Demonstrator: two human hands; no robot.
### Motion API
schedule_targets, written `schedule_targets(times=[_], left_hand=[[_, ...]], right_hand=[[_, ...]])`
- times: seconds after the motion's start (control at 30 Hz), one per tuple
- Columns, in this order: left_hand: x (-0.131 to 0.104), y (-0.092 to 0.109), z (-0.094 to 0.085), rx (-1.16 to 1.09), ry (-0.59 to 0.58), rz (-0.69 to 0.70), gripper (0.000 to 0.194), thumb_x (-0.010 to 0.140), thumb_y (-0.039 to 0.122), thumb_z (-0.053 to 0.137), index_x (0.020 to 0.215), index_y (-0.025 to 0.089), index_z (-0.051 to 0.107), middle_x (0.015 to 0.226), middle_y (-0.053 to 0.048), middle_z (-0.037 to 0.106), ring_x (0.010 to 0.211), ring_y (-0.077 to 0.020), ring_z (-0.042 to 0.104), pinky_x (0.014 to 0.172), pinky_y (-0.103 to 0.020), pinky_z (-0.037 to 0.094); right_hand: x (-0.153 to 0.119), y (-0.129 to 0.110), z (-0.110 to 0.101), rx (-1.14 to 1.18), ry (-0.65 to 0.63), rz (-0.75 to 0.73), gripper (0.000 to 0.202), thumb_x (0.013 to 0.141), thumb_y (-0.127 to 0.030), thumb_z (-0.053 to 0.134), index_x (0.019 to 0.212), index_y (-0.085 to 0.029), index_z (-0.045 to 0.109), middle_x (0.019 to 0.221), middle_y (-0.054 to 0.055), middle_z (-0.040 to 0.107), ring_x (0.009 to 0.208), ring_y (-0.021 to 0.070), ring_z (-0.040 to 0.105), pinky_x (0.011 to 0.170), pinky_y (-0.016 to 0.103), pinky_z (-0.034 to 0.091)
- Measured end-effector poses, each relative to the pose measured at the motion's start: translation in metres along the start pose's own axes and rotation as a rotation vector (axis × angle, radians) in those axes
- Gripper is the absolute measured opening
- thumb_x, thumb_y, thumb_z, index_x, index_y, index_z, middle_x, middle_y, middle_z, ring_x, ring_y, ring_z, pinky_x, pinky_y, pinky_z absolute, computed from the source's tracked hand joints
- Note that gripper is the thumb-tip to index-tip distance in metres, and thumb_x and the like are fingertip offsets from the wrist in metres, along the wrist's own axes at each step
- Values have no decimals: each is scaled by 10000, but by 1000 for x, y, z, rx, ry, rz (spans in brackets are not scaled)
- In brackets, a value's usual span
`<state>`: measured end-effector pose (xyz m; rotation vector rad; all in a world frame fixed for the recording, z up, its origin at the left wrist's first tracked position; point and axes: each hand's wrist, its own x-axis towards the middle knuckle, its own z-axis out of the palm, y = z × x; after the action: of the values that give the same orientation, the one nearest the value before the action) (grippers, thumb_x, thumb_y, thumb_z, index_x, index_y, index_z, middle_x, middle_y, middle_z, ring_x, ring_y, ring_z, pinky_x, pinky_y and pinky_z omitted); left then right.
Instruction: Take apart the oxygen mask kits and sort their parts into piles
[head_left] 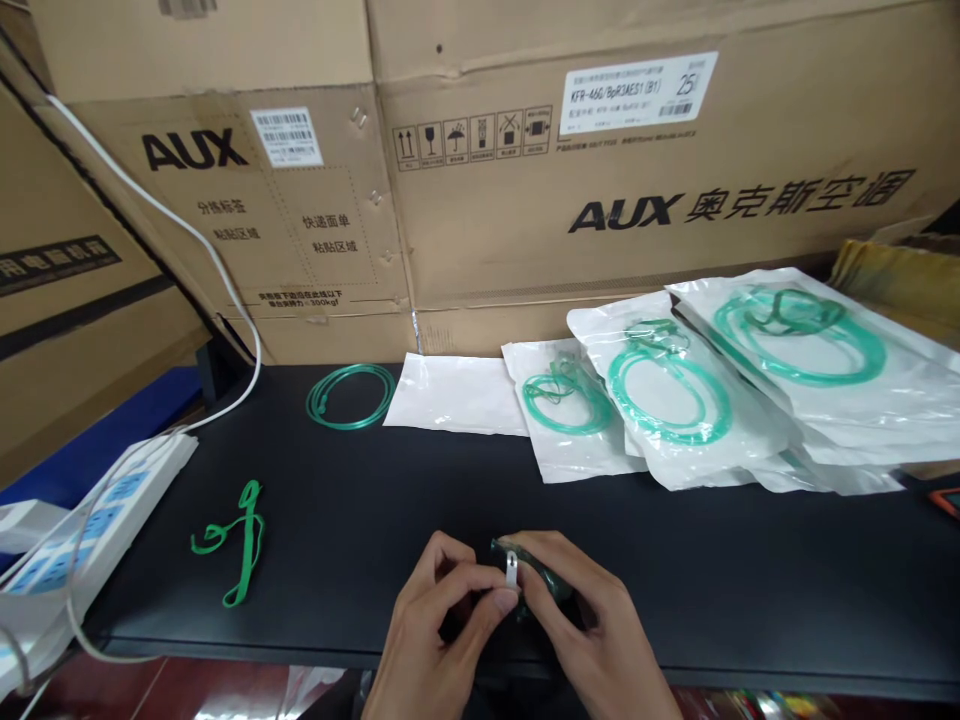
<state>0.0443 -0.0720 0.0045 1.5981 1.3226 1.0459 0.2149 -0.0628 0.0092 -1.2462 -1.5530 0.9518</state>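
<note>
My right hand (592, 610) is closed around a dark green see-through face mask (556, 585), mostly hidden behind the fingers. Between finger and thumb, my left hand (450, 625) pinches the lower end of a small silver metal nose strip (511, 568), which has a slot near its top. The strip stands upright against the mask's edge; whether it is fixed there I cannot tell. Off to the left on the black table (337, 540) lies a loose green elastic strap (249, 545). Coiled green tubing (350, 397) rests farther back.
White pouches holding green masks and tubing, one a front pouch (667, 400), overlap at the back right. A blank white packet (454, 395) lies beside them. Large cardboard boxes (487, 260) wall off the back. A white power strip (112, 540) with cables sits at the left edge.
</note>
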Motion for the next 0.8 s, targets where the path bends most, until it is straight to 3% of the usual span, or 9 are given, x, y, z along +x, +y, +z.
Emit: schedule_targets(times=[0.13, 0.23, 0.33, 0.47, 0.57, 0.67, 0.8], left_hand=[[1, -4, -11, 137, 70, 102, 129, 950, 306, 697, 1072, 272, 722, 1026, -39, 630, 828, -173, 612, 750, -273, 543], [6, -6, -24, 246, -29, 300, 265, 992, 270, 659, 1251, 326, 669, 1251, -49, 675, 1112, -221, 640, 964, -343, 535], [11, -6, -34, 356, -134, 408, 328, 988, 282, 682, 1308, 339, 637, 1287, -32, 704, 1199, -237, 620, 1024, -383, 506], [12, 0, -41, 403, -187, 385, 368, 967, 281, 714, 1321, 313, 618, 1297, -38, 715, 1190, -235, 645, 1031, -391, 498], [12, 4, -43, 370, -203, 335, 346, 954, 243, 716, 1288, 299, 644, 1231, -41, 736, 1144, -235, 670, 996, -377, 519], [13, 4, -45, 337, -198, 306, 334, 937, 244, 734, 1262, 282, 668, 1162, -47, 748, 1080, -236, 681, 946, -366, 540], [12, 1, -44, 281, -209, 304, 325, 959, 248, 717, 1278, 293, 678, 1181, -45, 745, 1086, -223, 676, 956, -354, 547]], right_hand=[[2, -2, -1, 26, -93, 28, 227, 1021, -352, 590, 1141, -264, 761, 1106, 48, 748, 1017, 182, 716, 892, 237, 542], [2, 0, -1, 6, -93, 75, 231, 1003, -395, 614, 1157, -261, 722, 1090, 36, 754, 1028, 185, 718, 905, 238, 532], [1, 0, -1, -14, -52, 112, 230, 987, -436, 634, 1137, -263, 656, 1009, 9, 751, 961, 171, 718, 850, 223, 527], [0, -7, -3, -36, -113, 79, 166, 1012, -421, 597, 992, -260, 629, 934, -16, 721, 893, 150, 693, 819, 216, 507], [-1, -10, -10, -79, -189, 41, 153, 970, -355, 663, 1104, -285, 644, 1064, -13, 730, 996, 166, 694, 907, 241, 507], [-3, -6, -16, -99, -232, -6, 352, 912, -251, 712, 1246, -329, 632, 1221, -11, 714, 1135, 180, 679, 994, 263, 502], [-6, 4, -15, -100, -201, -8, 357, 919, -262, 688, 1270, -324, 661, 1223, 11, 741, 1136, 206, 704, 1004, 308, 537]])
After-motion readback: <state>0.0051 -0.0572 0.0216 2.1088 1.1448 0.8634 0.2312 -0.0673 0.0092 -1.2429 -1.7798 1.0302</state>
